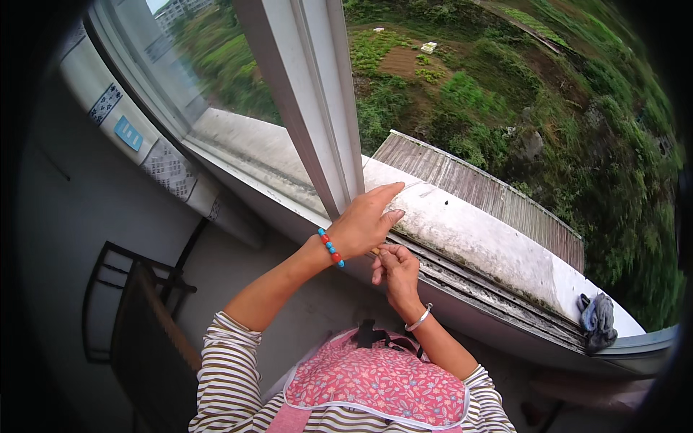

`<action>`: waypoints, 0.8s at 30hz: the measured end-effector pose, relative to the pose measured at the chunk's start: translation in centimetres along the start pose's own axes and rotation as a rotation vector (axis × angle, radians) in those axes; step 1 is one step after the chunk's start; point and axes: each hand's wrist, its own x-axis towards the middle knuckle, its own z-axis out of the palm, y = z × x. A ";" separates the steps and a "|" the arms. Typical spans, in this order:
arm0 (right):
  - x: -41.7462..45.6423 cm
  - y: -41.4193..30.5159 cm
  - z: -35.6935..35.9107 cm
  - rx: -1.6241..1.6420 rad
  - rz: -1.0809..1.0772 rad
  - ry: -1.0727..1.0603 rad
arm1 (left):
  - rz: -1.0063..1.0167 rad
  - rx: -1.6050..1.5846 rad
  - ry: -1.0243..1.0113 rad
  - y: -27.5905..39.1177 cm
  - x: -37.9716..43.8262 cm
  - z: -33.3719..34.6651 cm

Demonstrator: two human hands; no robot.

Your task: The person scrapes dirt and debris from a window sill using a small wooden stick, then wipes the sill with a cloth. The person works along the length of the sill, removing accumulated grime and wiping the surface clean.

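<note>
My left hand [365,222], with a blue and red bead bracelet [331,248] at its wrist, lies against the lower end of the white sliding window frame [325,108]. Its thumb and fingers are apart. Just below it, my right hand [399,270] pinches a small yellowish thing [376,251], mostly hidden by the fingers; I cannot tell what it is. A silver bangle [419,317] circles that wrist. The dirty window track [487,300] runs from beside the hands to the lower right, where a crumpled grey-blue cloth [597,322] lies at its end.
Outside the track is a stained white ledge [460,233], with a corrugated roof [487,192] and a green slope beyond. A patterned curtain [170,170] hangs at the left. Below it stand a dark metal rack [92,303] and a dark chair-like piece [146,330].
</note>
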 end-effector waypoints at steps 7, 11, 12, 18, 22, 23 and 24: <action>3.2 -5.9 -3.8 -0.025 -0.147 0.068 | 0.046 -0.079 0.136 0.9 3.0 2.3; 8.5 -11.9 -9.1 -0.025 -0.322 0.107 | 0.119 0.035 0.201 -0.8 8.1 5.7; 10.6 -12.1 -10.6 -0.227 -0.353 0.295 | 0.130 0.205 0.178 -2.8 9.2 7.0; 8.2 -12.1 -11.5 -0.560 -0.369 0.292 | 0.062 0.325 -0.030 -3.6 9.9 8.3; 6.3 -10.6 -12.4 -0.457 -0.164 0.196 | 0.070 0.279 -0.025 -3.7 9.3 7.2; 6.5 -10.6 -12.5 -0.520 -0.217 0.252 | 0.034 0.235 -0.012 -3.7 9.1 6.9; 6.7 -10.6 -12.6 -0.582 -0.267 0.310 | -0.001 0.191 -0.002 -3.2 9.0 6.5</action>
